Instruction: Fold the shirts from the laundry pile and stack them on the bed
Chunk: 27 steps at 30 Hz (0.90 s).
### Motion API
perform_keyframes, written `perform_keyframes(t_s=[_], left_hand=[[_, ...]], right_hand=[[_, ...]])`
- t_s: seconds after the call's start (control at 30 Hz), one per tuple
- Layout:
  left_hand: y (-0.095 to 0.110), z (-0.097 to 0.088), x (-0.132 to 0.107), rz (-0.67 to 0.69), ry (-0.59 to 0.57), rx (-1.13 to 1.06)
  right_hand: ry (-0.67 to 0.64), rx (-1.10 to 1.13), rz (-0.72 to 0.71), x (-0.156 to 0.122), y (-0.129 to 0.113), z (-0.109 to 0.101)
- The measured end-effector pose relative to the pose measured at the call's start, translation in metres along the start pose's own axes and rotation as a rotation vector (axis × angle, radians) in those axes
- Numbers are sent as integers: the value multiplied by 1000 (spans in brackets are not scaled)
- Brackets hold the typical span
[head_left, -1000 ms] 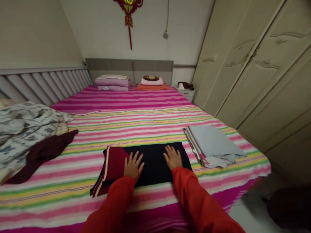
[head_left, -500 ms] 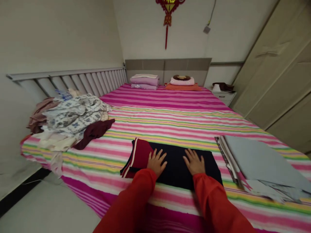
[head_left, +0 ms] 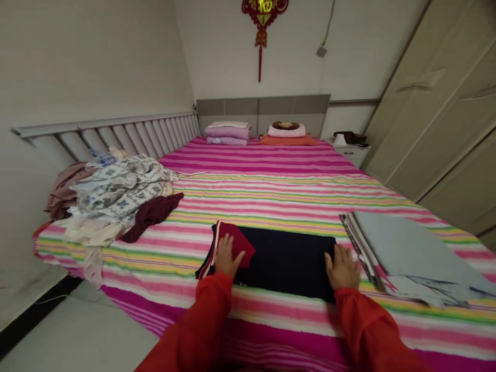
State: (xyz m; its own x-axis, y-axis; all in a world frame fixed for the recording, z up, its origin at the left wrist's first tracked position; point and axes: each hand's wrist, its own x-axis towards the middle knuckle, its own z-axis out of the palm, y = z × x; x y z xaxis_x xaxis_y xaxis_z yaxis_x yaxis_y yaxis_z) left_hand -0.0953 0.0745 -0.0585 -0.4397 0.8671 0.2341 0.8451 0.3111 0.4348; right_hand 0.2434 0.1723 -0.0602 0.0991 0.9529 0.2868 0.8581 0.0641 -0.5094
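Observation:
A folded dark navy garment (head_left: 287, 261) with a maroon, white-striped part at its left end lies near the front edge of the striped bed (head_left: 271, 196). My left hand (head_left: 227, 257) rests flat on the maroon part, fingers stretched out. My right hand (head_left: 343, 268) lies flat on the garment's right end, fingers apart. Both arms wear red sleeves. Neither hand grips anything.
A stack of folded grey cloth (head_left: 403, 253) lies just right of the garment. A heap of loose clothes (head_left: 112, 199) sits at the bed's left edge. Folded bedding (head_left: 228, 133) and a pillow (head_left: 289, 132) are at the headboard. Wardrobe doors (head_left: 445, 113) stand at right.
My two hands slid apart along the dark garment, the left onto the maroon end, the right to the right edge. The view swung leftward.

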Motion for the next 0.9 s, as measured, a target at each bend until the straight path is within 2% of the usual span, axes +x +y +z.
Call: perform_keyframes(t_s=[0.07,0.1,0.2,0.3,0.37,0.5,0.6,0.7,0.8,0.9], left_hand=[[-29,-12,2,-171,100,-33],[-42,-17,4,-232,108,-69],[-70,-26,10,-361,30,-301],[-81,-30,15,-435,-95,-594],[-83,-31,18,-438,-180,-701],[-83,-38,22,-401,-344,-857],[-74,-50,24,-359,-504,-1050],[-48,-66,26,-317,-618,-1267],[-6,-77,34,-222,-598,-1262],[44,-71,41,-43,-594,-1105]], right_hand=[[-53,273,-98,-11,-24,7],[-112,426,-108,-17,-40,13],[-317,843,48,-34,-100,36],[-470,1146,171,-42,-160,60],[-519,1266,224,-40,-188,75],[-573,1326,325,-33,-214,99],[-620,1344,383,-31,-215,111],[-649,1373,406,-28,-211,115],[-680,1413,414,-21,-206,113],[-683,1476,371,-14,-196,105]])
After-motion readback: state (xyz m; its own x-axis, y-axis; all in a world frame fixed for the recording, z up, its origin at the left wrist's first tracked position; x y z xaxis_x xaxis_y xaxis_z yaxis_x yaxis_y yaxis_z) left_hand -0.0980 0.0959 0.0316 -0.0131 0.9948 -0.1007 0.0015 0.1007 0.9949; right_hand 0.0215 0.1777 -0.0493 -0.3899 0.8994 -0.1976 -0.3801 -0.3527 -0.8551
